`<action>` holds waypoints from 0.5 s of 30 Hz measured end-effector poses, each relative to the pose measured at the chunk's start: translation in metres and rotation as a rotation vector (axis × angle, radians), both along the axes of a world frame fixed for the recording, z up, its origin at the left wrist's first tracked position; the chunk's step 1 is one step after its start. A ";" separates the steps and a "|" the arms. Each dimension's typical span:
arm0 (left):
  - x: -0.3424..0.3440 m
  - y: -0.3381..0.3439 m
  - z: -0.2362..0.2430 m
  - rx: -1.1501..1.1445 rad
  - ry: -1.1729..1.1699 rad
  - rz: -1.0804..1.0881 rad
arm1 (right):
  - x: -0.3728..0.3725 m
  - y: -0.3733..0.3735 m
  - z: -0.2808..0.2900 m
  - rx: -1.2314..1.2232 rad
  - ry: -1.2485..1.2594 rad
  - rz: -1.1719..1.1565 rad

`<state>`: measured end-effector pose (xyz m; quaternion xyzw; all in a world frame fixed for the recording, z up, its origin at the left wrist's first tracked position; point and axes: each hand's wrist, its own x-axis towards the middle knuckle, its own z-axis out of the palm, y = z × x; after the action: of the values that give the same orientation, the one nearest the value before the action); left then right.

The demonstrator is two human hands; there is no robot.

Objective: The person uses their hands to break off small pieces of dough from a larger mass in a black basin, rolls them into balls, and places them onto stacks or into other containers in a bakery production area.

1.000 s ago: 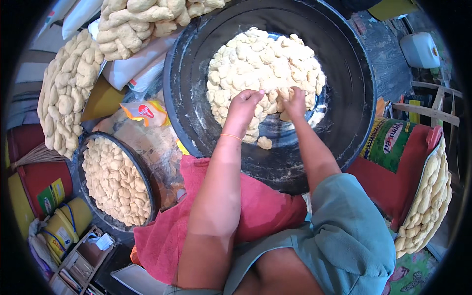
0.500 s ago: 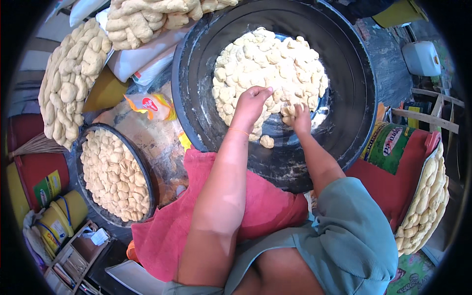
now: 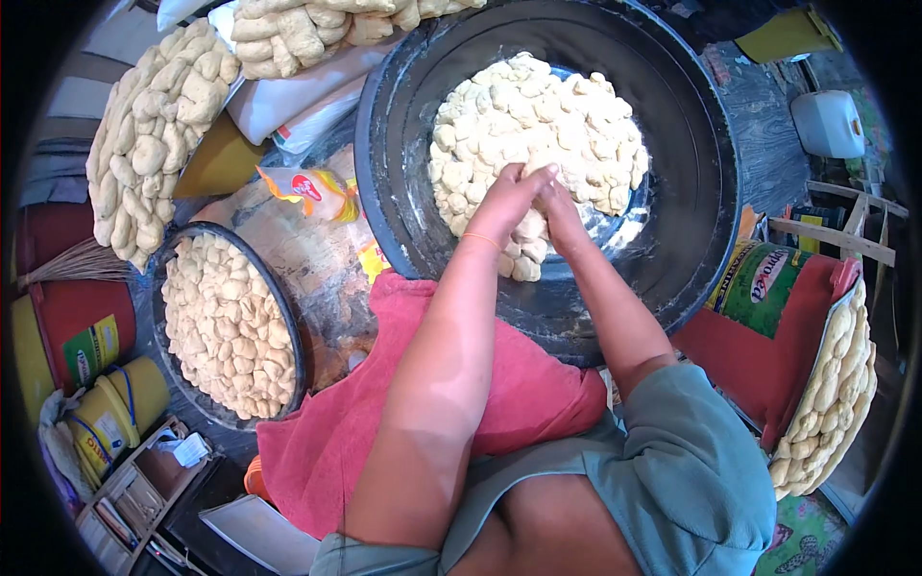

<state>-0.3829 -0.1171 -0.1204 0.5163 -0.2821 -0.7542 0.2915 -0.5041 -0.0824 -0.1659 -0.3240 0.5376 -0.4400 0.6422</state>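
Note:
A big round black basin (image 3: 687, 192) sits before me, holding a broad heap of pale, floury dough pieces (image 3: 528, 110). My left hand (image 3: 517, 200) is over the near part of the heap, fingers curled and thumb pointing right. Against it, my right hand (image 3: 563, 216) has its fingers drawn together at the left hand's fingertips. Whatever lies between the fingers is hidden. Several loose dough pieces (image 3: 523, 264) trail below the hands toward the basin's near side. A red cloth (image 3: 423, 355) covers my lap.
A smaller black tub (image 3: 300, 350) of dough lumps stands at left. Braided dough lies on trays at upper left (image 3: 158, 134) and lower right (image 3: 826, 394). A plastic packet (image 3: 312, 195) lies beside the basin. Red bucket (image 3: 759, 326) and white jug (image 3: 828, 125) are at right.
My right hand has moved left from the heap to meet my left hand. More dough pieces now lie below the hands. The view has shifted slightly.

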 end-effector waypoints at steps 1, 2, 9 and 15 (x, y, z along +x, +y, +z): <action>0.005 -0.002 0.001 -0.053 0.155 0.007 | 0.002 -0.003 0.008 -0.003 0.000 0.001; 0.004 -0.003 0.004 -0.056 0.159 0.008 | 0.002 -0.006 0.017 -0.059 0.118 0.032; 0.002 -0.001 -0.005 -0.237 -0.015 0.037 | -0.016 -0.007 0.025 -0.155 0.220 0.159; 0.003 -0.008 -0.005 -0.176 -0.083 0.114 | -0.044 -0.015 0.026 -0.223 0.321 0.089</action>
<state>-0.3796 -0.1251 -0.1257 0.5348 -0.3292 -0.6867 0.3661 -0.5484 -0.0970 -0.1398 -0.4823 0.5664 -0.4107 0.5271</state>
